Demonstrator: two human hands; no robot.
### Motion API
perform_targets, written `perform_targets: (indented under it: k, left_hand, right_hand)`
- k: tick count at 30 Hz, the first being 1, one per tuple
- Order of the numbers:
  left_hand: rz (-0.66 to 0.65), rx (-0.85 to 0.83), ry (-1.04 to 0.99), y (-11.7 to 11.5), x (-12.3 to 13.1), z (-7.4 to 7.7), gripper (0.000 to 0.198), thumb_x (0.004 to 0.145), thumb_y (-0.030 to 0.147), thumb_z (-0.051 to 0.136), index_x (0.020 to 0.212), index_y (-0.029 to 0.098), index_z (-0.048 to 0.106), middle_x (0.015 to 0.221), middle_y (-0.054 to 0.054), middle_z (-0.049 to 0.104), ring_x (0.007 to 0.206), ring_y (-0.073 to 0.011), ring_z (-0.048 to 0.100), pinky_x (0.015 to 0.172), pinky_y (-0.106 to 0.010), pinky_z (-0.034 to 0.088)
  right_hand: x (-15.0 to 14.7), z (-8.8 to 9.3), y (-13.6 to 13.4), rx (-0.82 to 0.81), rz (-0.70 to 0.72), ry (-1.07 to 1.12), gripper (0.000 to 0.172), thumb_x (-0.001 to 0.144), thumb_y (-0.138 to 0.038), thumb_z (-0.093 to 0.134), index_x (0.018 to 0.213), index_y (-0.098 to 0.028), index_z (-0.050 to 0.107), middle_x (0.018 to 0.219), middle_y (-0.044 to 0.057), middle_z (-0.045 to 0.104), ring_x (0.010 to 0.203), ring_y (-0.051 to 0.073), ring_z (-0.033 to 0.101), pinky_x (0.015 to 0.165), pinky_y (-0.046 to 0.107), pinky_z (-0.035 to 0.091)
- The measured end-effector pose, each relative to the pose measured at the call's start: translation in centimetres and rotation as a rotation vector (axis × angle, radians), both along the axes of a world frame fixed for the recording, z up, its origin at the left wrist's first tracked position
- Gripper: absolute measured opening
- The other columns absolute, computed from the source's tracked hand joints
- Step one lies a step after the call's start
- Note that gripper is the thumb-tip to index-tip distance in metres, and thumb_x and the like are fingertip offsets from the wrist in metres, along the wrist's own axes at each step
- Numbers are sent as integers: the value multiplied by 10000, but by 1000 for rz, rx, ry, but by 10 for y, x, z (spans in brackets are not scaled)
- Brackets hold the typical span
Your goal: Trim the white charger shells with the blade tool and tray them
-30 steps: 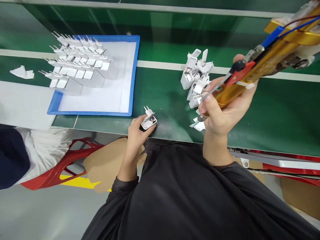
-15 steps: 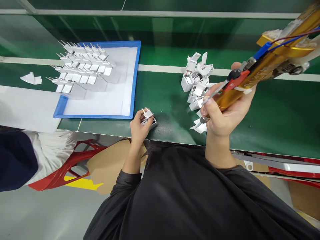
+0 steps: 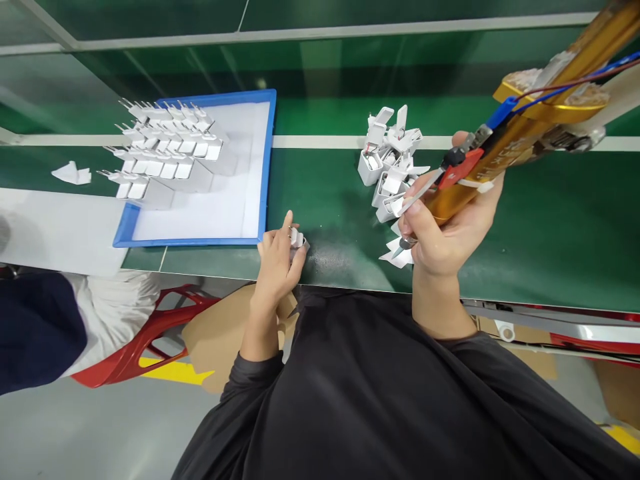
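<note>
My left hand (image 3: 277, 257) is closed on a small white plug housing (image 3: 297, 240) near the front edge of the green belt (image 3: 330, 200), index finger raised. My right hand (image 3: 447, 223) grips a gold tool (image 3: 505, 157) with a red trigger, a thin metal tip and red and blue wires; it hovers right of a pile of open white plug housings (image 3: 390, 163). A white lid piece (image 3: 397, 257) lies just below the tool tip.
A blue-rimmed white tray (image 3: 267, 167) at the left holds rows of several finished plugs (image 3: 163, 150). A white sheet (image 3: 55, 227) and a white scrap (image 3: 73, 175) lie further left. Another person's sleeve (image 3: 35, 327) and a red chair (image 3: 145, 327) are below left.
My left hand turned the plug housing over and closed further round it, so less of it shows. The right hand with the tool stayed almost still.
</note>
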State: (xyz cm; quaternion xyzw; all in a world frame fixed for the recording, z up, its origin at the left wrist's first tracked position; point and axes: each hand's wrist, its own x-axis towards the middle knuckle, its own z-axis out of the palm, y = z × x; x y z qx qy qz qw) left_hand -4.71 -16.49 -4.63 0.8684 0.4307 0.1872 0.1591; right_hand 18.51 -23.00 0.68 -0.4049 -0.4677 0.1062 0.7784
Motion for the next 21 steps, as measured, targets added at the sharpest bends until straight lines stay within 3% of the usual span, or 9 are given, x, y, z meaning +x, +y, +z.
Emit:
perform_targets:
  k: [3,7,13,18,21]
  left_hand:
    - [23,25,-3,-3,-4,2,496,993,390,355,1439,175,395,1207,-111,658,1006,-220,557,896,-332,416]
    - [194,49,-24,-5,-3,-3,401,938,502,487,1176,196,589,978,-68,715,795,-170,644,721,-257,451]
    - [281,-10,-124,-11,8,-7,328,902,490,566,1097,227,598,1061,-43,730,817,-170,694,728,-246,475]
    - [391,-98,2,-23,20,-11,467,897,507,552,1248,201,522,1020,-113,700,904,-279,675,726,-339,487]
    - [383,-151,-1,-22,19,-15,523,868,507,587,1270,185,496,1015,-134,671,945,-309,647,741,-367,478]
  right_hand:
    - [1,0,-1,4,3,15,437,762,-204,732,1148,-320,563,794,-25,606,527,90,530,475,237,502]
    - [3,0,1,8,3,18,400,762,-226,728,1111,-292,542,797,-18,600,525,93,533,484,250,510]
    - [4,1,0,-77,-60,10,427,761,-380,743,1067,-276,464,765,-29,576,489,95,520,470,271,534]
    - [7,-1,0,-72,-62,15,408,763,-368,736,1056,-275,468,793,-25,579,480,84,511,482,289,552]
    - [9,-2,2,-35,-52,-1,367,766,-341,728,1039,-282,490,757,-36,568,485,89,510,477,290,536]
